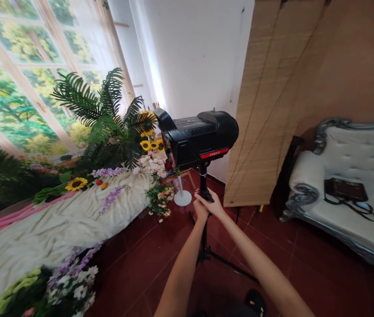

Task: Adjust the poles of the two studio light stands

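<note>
Head view: the left hand [201, 208] and the right hand [216, 205] are closed around the upper part of the light stand [204, 235], close together, the right just beside the left. Overlapping fingers hide part of the grip, so how firmly each one presses cannot be told. The black lamp [203, 137] sits on top of the stand, directly above the hands, its front end turned to their left.

The lamp looks bulky and probably makes the stand top-heavy, so steady handling calls for one hand to bear the load while the other does any fine work at the fittings. Pressure is best kept in line with the pole, since a sideways push this high could tip it. Fingers should stay out of the joint under the lamp, where a slip could pinch them.

Below the hands, the stand's spread legs [231, 263] reach across the tiled floor [140, 259], near a shoe [256, 304]; the foot is best kept off them. To the left of the hands, the flowers [161, 200] and the white round base [183, 199] leave limited room, and the bamboo blind [256, 110] hangs to the right, so any turn of the lamp is better made slowly.
</note>
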A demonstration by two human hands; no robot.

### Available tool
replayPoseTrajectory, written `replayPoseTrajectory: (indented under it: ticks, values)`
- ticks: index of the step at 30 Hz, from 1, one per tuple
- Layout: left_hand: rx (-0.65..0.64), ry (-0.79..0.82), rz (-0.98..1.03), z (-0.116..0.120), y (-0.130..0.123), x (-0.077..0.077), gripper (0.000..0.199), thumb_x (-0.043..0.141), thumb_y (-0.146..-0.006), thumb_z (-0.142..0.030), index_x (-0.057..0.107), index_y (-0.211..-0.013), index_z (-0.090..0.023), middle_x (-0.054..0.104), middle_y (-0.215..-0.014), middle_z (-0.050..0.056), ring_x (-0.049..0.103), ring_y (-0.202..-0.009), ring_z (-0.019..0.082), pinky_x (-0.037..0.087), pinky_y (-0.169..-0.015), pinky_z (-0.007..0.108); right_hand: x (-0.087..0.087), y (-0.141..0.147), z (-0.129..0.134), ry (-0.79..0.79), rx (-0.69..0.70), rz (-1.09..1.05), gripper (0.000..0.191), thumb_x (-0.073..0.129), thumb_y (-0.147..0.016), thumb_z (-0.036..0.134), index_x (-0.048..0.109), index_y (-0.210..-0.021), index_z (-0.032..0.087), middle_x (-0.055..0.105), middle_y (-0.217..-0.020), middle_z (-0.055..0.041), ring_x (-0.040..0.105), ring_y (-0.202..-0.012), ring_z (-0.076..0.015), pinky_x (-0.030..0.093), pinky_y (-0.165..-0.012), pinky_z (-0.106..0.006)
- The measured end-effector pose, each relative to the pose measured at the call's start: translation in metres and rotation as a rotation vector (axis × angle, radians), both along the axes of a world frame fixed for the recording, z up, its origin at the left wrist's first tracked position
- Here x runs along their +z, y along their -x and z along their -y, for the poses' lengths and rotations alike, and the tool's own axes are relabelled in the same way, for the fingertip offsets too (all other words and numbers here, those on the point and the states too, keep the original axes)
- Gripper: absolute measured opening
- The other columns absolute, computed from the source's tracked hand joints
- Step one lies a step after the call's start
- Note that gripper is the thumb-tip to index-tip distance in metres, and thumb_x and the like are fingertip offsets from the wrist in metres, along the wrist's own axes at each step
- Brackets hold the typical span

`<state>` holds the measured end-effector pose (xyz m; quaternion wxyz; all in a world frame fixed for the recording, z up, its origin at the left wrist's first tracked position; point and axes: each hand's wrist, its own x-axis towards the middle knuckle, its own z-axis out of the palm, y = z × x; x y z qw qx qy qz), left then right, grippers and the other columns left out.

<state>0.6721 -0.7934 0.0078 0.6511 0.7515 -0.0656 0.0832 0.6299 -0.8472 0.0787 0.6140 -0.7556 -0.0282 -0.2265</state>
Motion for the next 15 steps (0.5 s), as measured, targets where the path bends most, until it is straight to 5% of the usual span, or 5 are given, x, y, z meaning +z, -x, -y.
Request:
replayPoseTrajectory:
  ticks: [6, 15]
  values:
    - [-0.021, 0.005, 0.062, 0.001, 0.0, -0.007, 0.016, 0.062, -0.063, -0.019, 0.068, -0.073, -0.009, 0.068, -0.065, 0.006, 0.065, -0.065, 0.019, 0.05, -0.056, 0.023, 0.013, -0.014, 0.022, 0.053, 0.275, -0.034, 0.028, 0.066, -0.068, 0.041, 0.059, -0.084, 0.019, 0.064, -0.083, -0.003, 0.059, -0.08, -0.0183, 0.046, -0.08, -0.033]
    - [-0.043, 0.072, 0.007, -0.002, 0.003, -0.002, 0.011, 0.063, -0.062, -0.021, 0.065, -0.064, -0.01, 0.066, -0.062, 0.005, 0.063, -0.06, 0.018, 0.05, -0.054, 0.024, 0.028, -0.013, 0.005, 0.151, 0.065, 0.108, 0.024, 0.058, -0.075, 0.04, 0.049, -0.089, 0.022, 0.059, -0.077, -0.0011, 0.056, -0.071, -0.0164, 0.046, -0.07, -0.029]
